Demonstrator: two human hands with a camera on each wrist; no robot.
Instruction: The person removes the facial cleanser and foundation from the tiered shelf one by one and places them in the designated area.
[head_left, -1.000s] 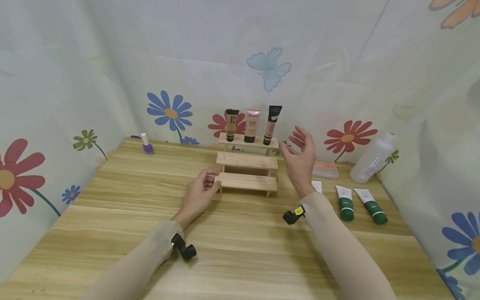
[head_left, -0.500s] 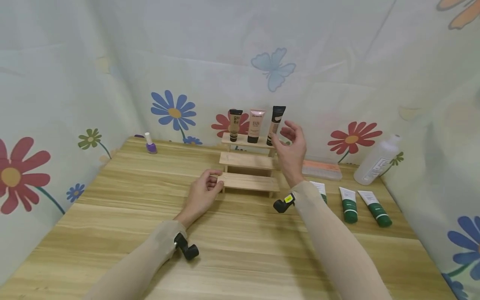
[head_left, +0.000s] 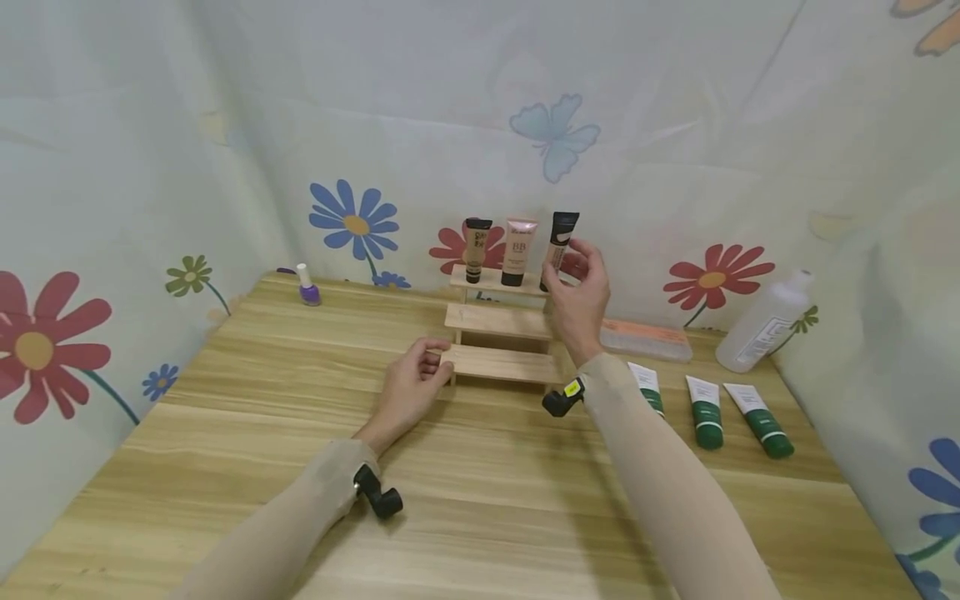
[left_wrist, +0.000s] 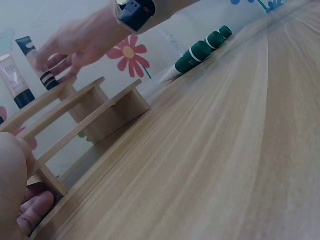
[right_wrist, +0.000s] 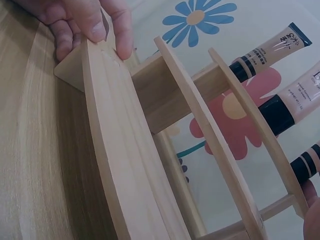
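Observation:
A three-step wooden display stand [head_left: 501,363] stands at the back of the table. My left hand [head_left: 408,385] grips the left end of its lowest step, thumb on top, as the right wrist view shows. On the top step three cosmetic tubes stand upright on their caps. The left one is a slim beige tube [head_left: 477,242] with a black end, the middle one a pink BB cream tube [head_left: 517,248]. My right hand [head_left: 583,302] pinches the right one, a beige-and-black foundation tube [head_left: 562,230], between thumb and fingers. Its cap stays at the step's right end.
Several green-and-white tubes [head_left: 706,412] lie on the right of the table. Behind them are a clear flat box with an orange label [head_left: 647,340] and a white bottle [head_left: 763,323]. A purple nail polish bottle [head_left: 308,287] stands back left. A flowered curtain closes the back.
My right hand has moved left from beside the stand and taken hold of the foundation tube. The left hand keeps its grip on the lowest step. The head view has shifted slightly.

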